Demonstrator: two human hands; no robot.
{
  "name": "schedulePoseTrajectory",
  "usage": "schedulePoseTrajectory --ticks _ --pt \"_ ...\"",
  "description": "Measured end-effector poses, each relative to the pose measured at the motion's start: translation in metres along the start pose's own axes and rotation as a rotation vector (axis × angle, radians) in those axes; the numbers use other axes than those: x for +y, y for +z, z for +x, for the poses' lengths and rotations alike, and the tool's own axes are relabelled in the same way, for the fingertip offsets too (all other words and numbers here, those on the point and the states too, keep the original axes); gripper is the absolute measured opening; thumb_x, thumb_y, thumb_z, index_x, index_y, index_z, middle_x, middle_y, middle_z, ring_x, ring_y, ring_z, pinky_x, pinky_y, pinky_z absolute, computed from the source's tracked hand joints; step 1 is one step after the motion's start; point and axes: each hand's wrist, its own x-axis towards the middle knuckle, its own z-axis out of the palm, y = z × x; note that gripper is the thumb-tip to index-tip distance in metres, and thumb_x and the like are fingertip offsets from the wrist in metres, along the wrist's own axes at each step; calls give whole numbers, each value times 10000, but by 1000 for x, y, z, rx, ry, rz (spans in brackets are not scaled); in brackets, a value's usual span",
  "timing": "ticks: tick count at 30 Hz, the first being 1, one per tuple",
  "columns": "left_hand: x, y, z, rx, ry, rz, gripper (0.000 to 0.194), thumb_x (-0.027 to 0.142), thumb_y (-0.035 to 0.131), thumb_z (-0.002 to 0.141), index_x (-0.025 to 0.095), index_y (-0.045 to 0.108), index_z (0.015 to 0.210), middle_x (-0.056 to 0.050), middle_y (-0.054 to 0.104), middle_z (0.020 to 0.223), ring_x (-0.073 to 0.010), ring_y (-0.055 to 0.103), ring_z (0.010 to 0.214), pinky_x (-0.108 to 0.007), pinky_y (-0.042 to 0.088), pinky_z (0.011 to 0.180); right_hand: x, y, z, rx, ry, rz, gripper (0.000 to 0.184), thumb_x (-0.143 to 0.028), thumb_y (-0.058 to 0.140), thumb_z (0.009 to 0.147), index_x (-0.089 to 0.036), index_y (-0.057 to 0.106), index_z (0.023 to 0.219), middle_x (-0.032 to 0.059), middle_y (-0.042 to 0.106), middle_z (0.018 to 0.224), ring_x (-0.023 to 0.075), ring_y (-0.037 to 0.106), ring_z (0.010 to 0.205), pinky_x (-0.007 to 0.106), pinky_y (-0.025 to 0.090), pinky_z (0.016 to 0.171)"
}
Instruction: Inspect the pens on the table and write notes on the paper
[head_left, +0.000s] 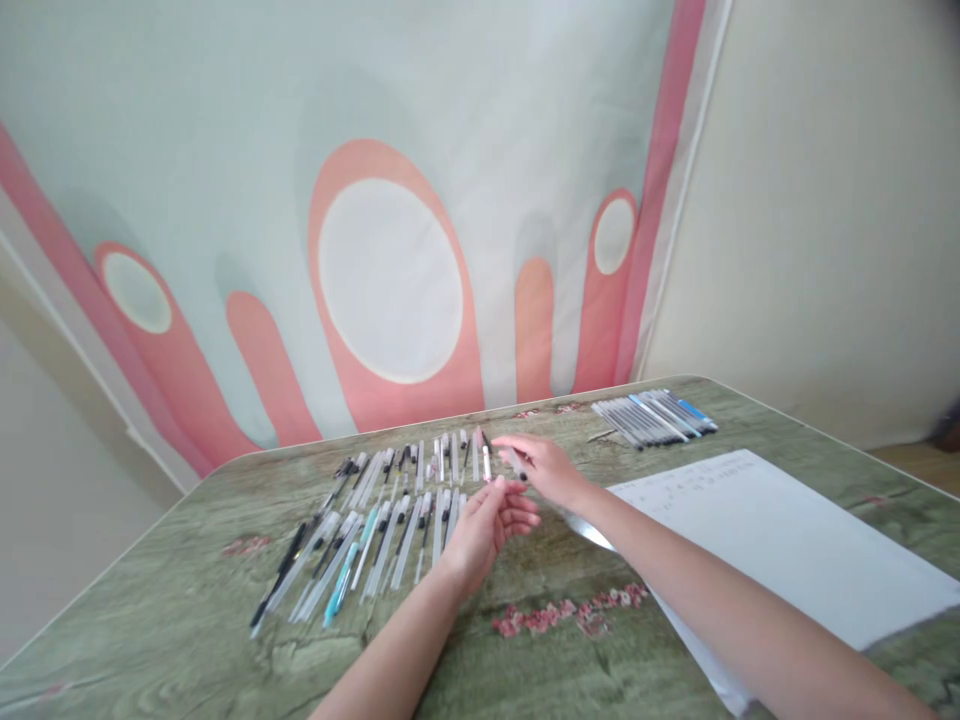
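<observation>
My right hand (550,468) is closed on a pen (516,462), a clear barrel with a dark end that points down toward my other hand. Just below and to the left of it, my left hand (486,530) has its fingers loosely curled and apart, with nothing visible in them. Beside my left hand lie two rows of pen parts: clear barrels and caps (409,530), mostly with black ends, and a few turquoise pens (343,580). A white and pink pen (486,462) lies close to my right fingertips.
A bundle of pens and refills (652,415) lies at the back right. White paper sheets (780,550) with faint handwriting cover the right side. Under my right forearm a shiny piece (589,530) partly shows. The table (187,600) meets a patterned cloth (390,280) behind.
</observation>
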Motion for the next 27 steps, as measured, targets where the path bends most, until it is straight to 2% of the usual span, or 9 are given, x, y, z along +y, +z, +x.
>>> schedulePoseTrajectory --ticks 3,5,7,10,14,18,23,27 --pt "-9 4 -4 -81 25 238 338 435 477 777 121 555 876 -85 623 787 -153 595 700 -266 443 650 -2 -26 12 153 87 92 350 -389 442 806 -194 576 1064 47 625 797 130 547 608 256 443 576" --pt "-16 6 -6 -138 52 408 316 425 486 771 129 565 849 -68 618 765 -149 582 696 -262 434 650 2 -44 15 207 150 118 391 -436 454 784 -156 593 1019 47 612 724 127 538 567 236 432 501" --pt "-21 6 -8 -167 84 528 303 419 476 777 138 570 838 -52 611 737 -141 568 686 -253 426 643 12 -58 8 176 214 120 389 -456 476 758 -139 612 937 44 605 685 124 536 538 229 424 461" --pt "-27 3 -6 -161 110 589 298 414 454 789 142 564 839 -46 601 722 -134 557 675 -244 421 635 34 -72 -20 95 312 87 325 -438 513 724 -135 620 767 39 604 646 117 534 506 243 433 484" --pt "-31 -1 -1 -101 131 559 295 416 450 788 145 552 843 -53 597 753 -135 557 679 -242 428 624 57 -83 -66 126 479 115 249 -395 546 690 -150 556 729 14 579 595 125 532 517 250 428 501" --pt "-32 -1 0 -55 154 554 280 408 461 783 151 554 840 -54 598 755 -143 560 689 -253 432 631 61 -90 -95 107 485 74 188 -354 537 704 -166 527 704 -4 561 562 123 512 515 257 402 525" --pt "-33 -2 0 -61 161 566 272 401 470 779 155 562 848 -52 606 749 -139 556 677 -250 425 644 60 -89 -108 157 470 -6 150 -326 517 714 -203 486 634 -17 532 520 127 478 490 260 366 496" --pt "-32 -3 0 -76 153 581 266 391 467 783 153 561 856 -51 602 751 -141 555 685 -253 426 658 63 -90 -110 149 476 -46 136 -309 494 718 -198 473 642 -29 508 519 124 470 492 259 355 507"
